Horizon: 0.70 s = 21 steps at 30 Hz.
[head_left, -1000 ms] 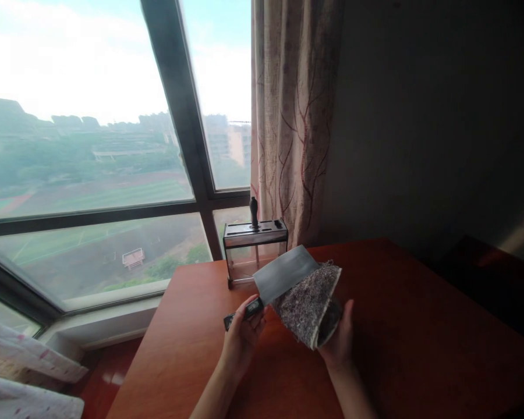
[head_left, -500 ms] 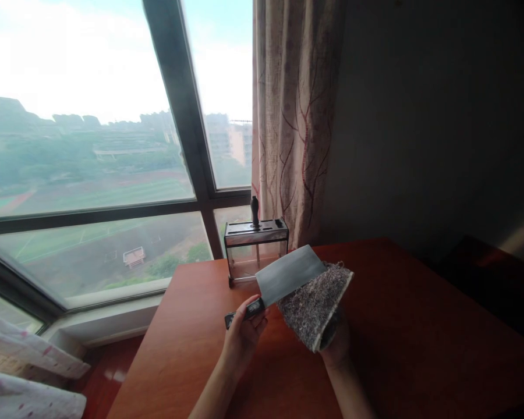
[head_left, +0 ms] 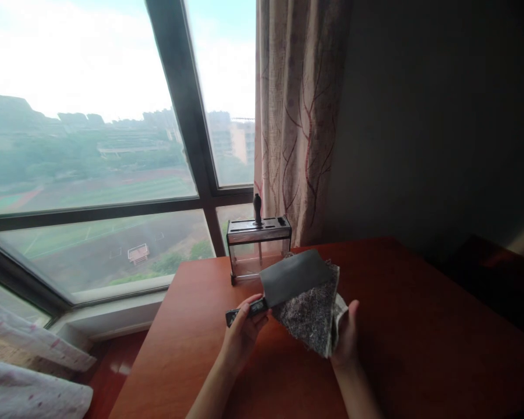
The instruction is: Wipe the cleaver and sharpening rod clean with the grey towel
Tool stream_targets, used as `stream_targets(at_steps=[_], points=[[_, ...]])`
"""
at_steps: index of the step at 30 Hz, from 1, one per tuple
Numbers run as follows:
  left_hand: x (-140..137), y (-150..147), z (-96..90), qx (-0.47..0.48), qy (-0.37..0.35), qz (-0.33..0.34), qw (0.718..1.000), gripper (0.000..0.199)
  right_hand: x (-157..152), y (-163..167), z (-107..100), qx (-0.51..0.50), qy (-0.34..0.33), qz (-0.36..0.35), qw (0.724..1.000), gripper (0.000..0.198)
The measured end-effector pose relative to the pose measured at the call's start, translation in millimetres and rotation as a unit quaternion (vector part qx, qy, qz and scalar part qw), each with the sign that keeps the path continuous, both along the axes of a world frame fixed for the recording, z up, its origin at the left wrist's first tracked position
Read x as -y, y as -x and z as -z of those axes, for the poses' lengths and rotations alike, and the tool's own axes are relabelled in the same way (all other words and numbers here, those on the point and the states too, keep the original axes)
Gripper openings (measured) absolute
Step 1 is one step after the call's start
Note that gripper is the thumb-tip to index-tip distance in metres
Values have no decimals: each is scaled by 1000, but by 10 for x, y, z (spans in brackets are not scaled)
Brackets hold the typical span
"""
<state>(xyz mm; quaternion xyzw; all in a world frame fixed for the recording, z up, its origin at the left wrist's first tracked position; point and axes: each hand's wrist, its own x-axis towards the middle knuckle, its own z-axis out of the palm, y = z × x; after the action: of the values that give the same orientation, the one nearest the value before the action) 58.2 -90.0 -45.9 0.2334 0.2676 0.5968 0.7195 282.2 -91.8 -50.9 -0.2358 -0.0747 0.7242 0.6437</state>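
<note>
My left hand (head_left: 243, 331) is closed round the black handle of a cleaver (head_left: 294, 276), whose broad grey blade points up and to the right. Behind and below the blade lies a shaggy grey cloth (head_left: 310, 317) with a pale edge. My right hand (head_left: 346, 337) holds this cloth from its right side, the thumb showing at the edge and most fingers hidden behind it. Both things are held above the table. Just beyond the blade stands a knife block (head_left: 258, 235) with clear sides, a single dark-handled tool (head_left: 257, 209) upright in its top.
The reddish-brown wooden table (head_left: 192, 349) spreads under my hands, its left edge running along the window side. A large window (head_left: 91, 203) is at the left and front. A patterned curtain (head_left: 301, 116) hangs behind the knife block, beside a dark wall (head_left: 428, 128).
My right hand has shifted the cloth along the blade and its thumb now shows at the right edge. The blade has tilted and looks darker. My left hand keeps its hold on the handle.
</note>
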Motion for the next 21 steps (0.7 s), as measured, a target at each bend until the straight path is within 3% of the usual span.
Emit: stream_targets(at_steps=[8,14,21], points=[[58,-121,4,-53,-7,43,998,30,40,224,100,-42,8,-58,997,34],[35,-75,-15,-24,5,25,999,30,40,334,106,8,-38,-156,987,33],[15,-33,-27,8,20,37,999,27,-58,356,140,-12,-9,-73,997,34]])
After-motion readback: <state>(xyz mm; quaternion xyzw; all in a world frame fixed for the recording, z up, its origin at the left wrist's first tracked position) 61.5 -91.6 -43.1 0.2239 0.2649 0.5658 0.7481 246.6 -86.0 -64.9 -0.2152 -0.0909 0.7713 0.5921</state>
